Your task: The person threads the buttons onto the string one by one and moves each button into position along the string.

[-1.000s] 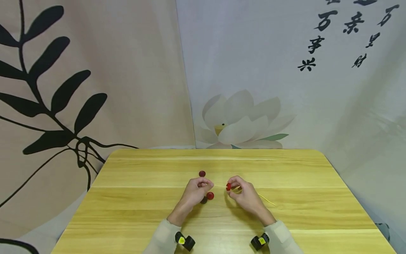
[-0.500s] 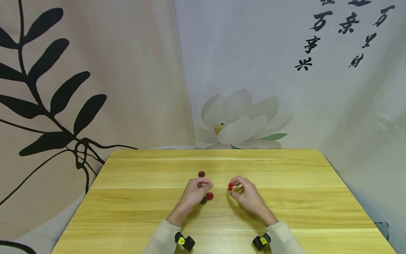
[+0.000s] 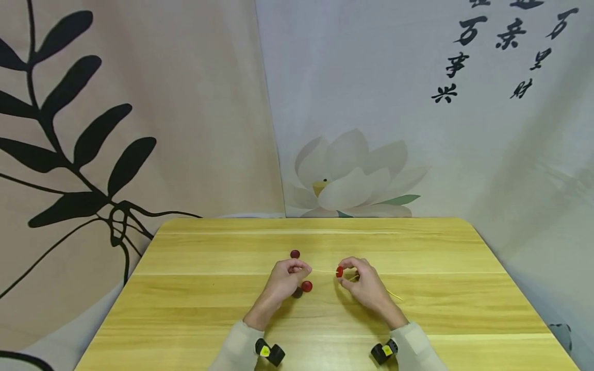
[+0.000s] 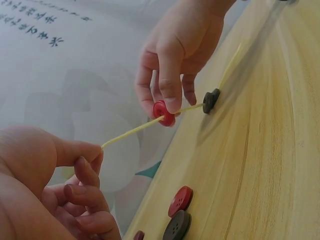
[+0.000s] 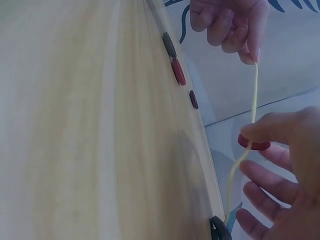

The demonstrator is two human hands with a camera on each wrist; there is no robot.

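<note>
Between thumb and finger, my left hand (image 3: 284, 280) pinches one end of a yellow string (image 4: 132, 134). The string runs taut to a red button (image 4: 163, 113), which is threaded on it. My right hand (image 3: 364, 288) pinches that button by its edge, above the table. Farther along the string, past the right hand's fingers, hang dark buttons (image 4: 210, 101). The tail of the string trails behind the right hand. Near the left hand, a loose red button (image 3: 307, 286) and a dark button (image 4: 177, 226) lie touching or almost touching on the wood.
A maroon button (image 3: 295, 254) lies just beyond the left hand on the wooden table (image 3: 209, 288). Each forearm wears a small black camera on a strap. Behind the table's far edge hangs a printed cloth (image 3: 209, 103) with a lotus, leaves and characters.
My right hand has slid a little to the right with the red button, so more string shows between the hands. The left hand stays almost where it was.
</note>
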